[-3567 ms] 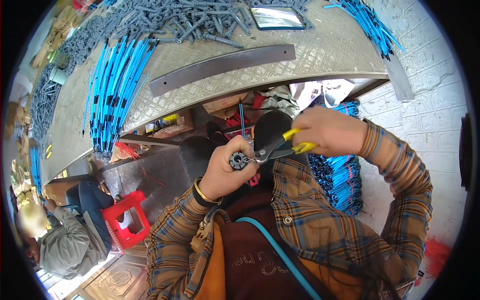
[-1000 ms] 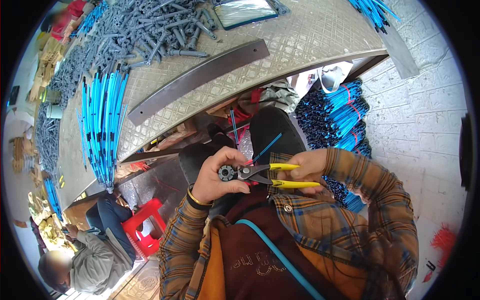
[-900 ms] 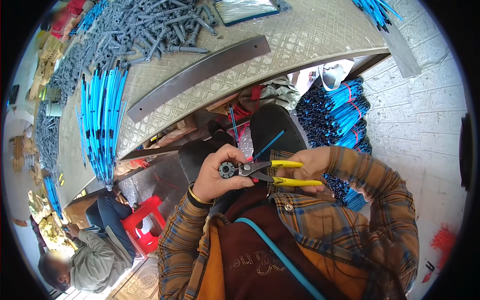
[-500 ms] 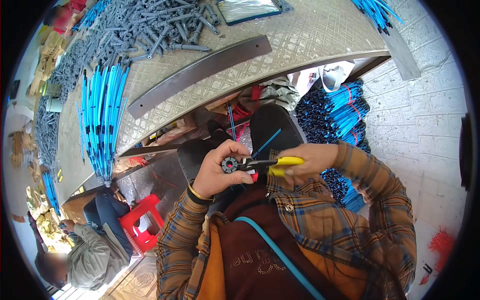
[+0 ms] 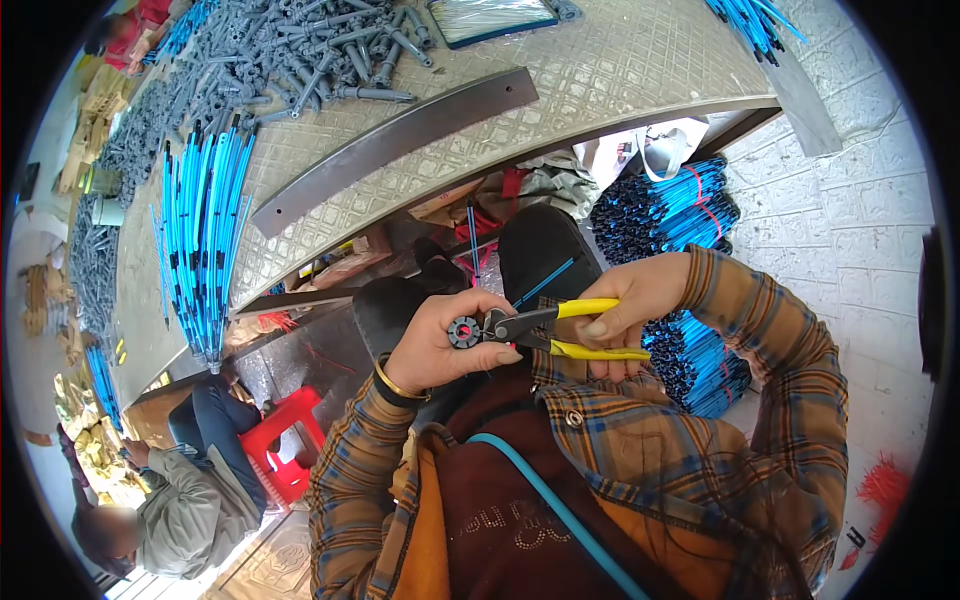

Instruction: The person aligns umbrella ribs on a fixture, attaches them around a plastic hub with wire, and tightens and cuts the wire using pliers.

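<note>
Plastic plier handles (image 5: pixel 584 308) (smooth, glossy)

Pretty clearly a workshop tbh: big heap of grey parts (image 5: pixel 310 55) on the table (image 5: pixel 640 75), a bunch of blue rods (image 5: pixel 205 230) there too, tied blue bundles (image 5: pixel 700 215) near the wall (image 5: pixel 870 250), yellow-handled pliers (image 5: pixel 586 307) out, plus a co-worker (image 5: pixel 190 505) nearby.

Across the patterned tabletop (image 5: pixel 640 75) runs a long dark metal bar (image 5: pixel 400 150), a hole near each end, and up beyond it lies a shiny, dark-rimmed flat panel (image 5: pixel 492 20), with a pale container (image 5: pixel 107 211) over at the far left! Down on the left, a person in grey (image 5: pixel 190 515) sits beside a red plastic stool (image 5: pixel 265 437), while over on the right the white wall (image 5: pixel 870 260) rises, a tuft of red strands (image 5: pixel 885 495) low down near it!
</note>
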A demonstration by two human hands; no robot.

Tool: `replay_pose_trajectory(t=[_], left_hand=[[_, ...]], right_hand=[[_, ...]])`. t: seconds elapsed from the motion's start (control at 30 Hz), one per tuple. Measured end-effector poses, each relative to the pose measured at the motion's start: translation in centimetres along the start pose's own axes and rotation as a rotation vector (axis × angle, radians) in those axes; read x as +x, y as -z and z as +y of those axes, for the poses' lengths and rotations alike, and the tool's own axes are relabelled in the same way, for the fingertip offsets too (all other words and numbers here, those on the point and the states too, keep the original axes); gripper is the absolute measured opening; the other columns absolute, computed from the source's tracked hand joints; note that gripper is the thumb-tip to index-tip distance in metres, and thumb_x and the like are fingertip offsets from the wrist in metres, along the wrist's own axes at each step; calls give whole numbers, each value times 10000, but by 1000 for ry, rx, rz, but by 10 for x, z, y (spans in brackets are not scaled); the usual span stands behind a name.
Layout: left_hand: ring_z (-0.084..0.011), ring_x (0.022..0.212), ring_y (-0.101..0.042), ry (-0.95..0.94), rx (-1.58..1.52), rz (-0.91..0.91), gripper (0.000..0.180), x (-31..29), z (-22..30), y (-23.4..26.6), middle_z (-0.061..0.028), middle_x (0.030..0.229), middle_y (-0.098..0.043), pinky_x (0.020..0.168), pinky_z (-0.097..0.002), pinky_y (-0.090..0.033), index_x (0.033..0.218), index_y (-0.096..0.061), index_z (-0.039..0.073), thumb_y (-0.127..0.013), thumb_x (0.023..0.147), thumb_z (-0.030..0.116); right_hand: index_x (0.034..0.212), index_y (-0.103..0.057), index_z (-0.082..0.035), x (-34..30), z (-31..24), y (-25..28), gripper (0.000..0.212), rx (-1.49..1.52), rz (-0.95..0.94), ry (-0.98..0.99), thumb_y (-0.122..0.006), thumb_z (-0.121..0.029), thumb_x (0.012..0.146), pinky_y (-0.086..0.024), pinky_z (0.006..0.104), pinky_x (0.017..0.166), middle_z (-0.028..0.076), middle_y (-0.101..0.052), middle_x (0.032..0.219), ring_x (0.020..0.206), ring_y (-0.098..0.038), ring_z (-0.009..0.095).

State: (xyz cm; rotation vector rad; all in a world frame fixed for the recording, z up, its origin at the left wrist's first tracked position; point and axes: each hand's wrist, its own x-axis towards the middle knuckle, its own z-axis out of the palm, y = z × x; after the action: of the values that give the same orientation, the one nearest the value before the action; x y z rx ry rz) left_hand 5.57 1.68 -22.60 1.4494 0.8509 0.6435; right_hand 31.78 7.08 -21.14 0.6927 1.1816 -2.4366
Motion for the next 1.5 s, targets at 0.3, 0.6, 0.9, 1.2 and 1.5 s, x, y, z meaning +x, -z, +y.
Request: replay_pose_trajectory(t=[0.3, 0.6, 0.9, 1.2, 1.5], left_hand=[[-80, 681, -519, -34, 2, 7, 336, 1, 2, 1, -10, 767, -584, 622, -218, -409, 914, -607, 15, -755, 672, 195], [-87, 693, -534, 47, -64, -54, 287, 0, 9, -1, -25, 778, -594, 634, -222, -417, 900, -613, 5, -718, 677, 152], [-58, 723, -524, 58, -4, 142, 268, -1, 4, -7, -3, 813, -586, 647, -199, -415, 940, -605, 8, -698, 707, 103], [-61, 695, -519, 17, -155, 482, 535, -10, -2, -13, -6, 758, -555, 630, -193, -412, 1179, -491, -5, -714, 752, 227], [-114, 614, -506, -268, -427, 424, 740, -40, -22, 20, -46, 701, -558, 624, -243, -412, 1258, -399, -45, -579, 799, 506]], right_hand=[[964, -508, -14, 5, 3, 5, 335, -32, -80, 48, -476, -344, 913, -528, 266, 583, 78, -596, 785, 686, -620, 140], [924, -514, -47, 2, 8, -28, 329, -225, 194, 93, -445, -369, 927, -439, 226, 493, 19, -552, 705, 552, -520, 75], [899, -491, -33, -13, -30, -30, 314, -895, 401, 177, -492, -348, 903, -469, 324, 525, 100, -564, 644, 573, -598, 212], [890, -511, -26, 20, -19, -39, 264, -1348, 768, 219, -549, -284, 847, -462, 402, 595, 155, -560, 792, 723, -589, 319], [994, -567, -51, 145, 43, -18, 302, -913, 870, 702, -578, -300, 823, -451, 395, 727, 158, -547, 904, 837, -550, 325]])
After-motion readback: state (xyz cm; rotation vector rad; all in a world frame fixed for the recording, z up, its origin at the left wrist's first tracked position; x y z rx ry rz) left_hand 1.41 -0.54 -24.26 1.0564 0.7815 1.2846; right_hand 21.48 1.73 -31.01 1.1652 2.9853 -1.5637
